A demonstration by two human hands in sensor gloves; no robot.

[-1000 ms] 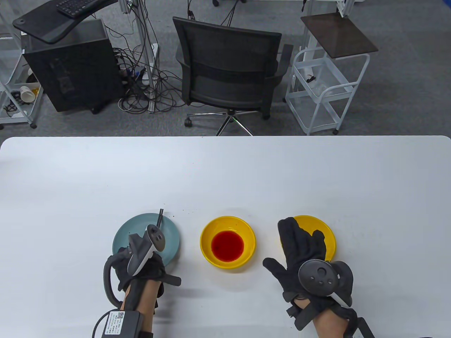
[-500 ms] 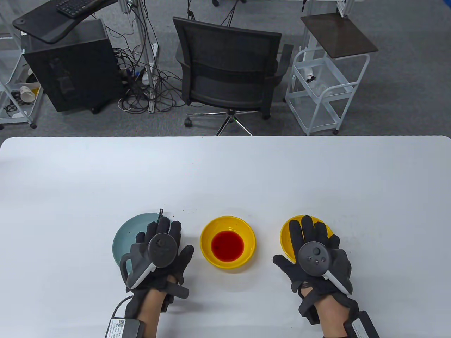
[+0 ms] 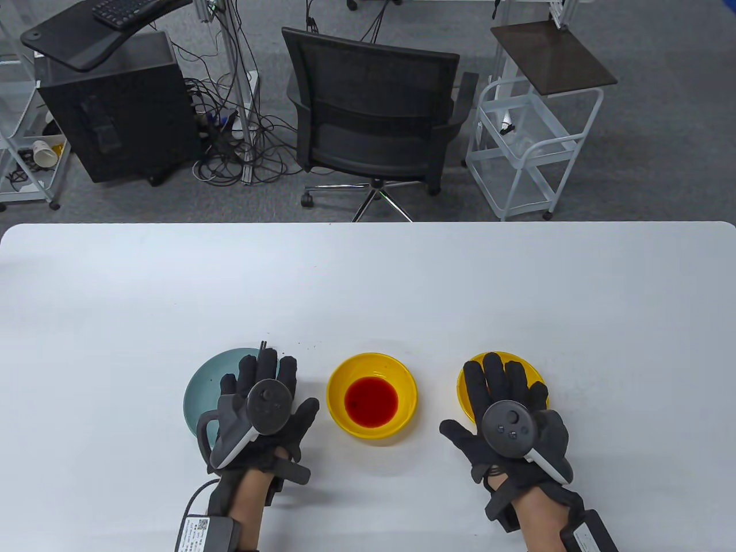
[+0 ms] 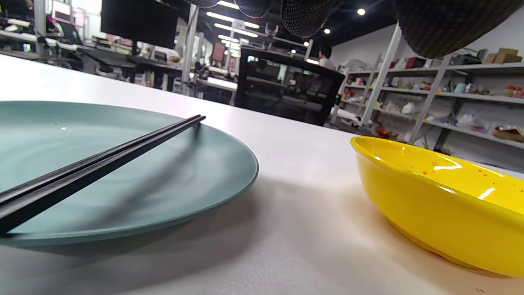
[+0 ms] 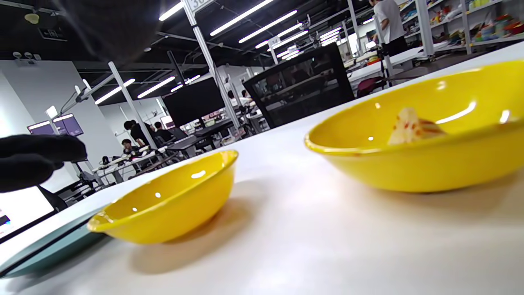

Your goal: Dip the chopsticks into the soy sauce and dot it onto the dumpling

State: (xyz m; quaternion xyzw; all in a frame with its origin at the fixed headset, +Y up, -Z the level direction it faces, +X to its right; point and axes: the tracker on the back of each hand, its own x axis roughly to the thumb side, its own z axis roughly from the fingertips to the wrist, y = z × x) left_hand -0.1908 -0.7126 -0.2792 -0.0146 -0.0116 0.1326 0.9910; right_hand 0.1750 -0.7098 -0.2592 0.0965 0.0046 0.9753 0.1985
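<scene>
A pair of black chopsticks (image 4: 102, 157) lies on the teal plate (image 4: 172, 180); in the table view only their tips (image 3: 263, 345) show past my left hand. My left hand (image 3: 270, 374) is spread flat and open above the plate and holds nothing. The yellow sauce bowl (image 3: 338, 384) with red soy sauce (image 3: 371, 402) stands in the middle. My right hand (image 3: 506, 374) is spread open over the yellow dumpling bowl (image 3: 532, 368) and holds nothing. The dumpling (image 5: 411, 125), with red dots on it, shows in the right wrist view.
The three dishes stand in a row near the table's front edge. Small dark specks (image 3: 307, 345) lie on the white table (image 3: 368, 276) behind the plate. An office chair (image 3: 374, 109) and a white cart (image 3: 529, 149) stand beyond the far edge.
My left hand has turned from on edge over the chopsticks to flat and open, with the chopsticks lying on the plate. My right hand has levelled out over the dumpling bowl.
</scene>
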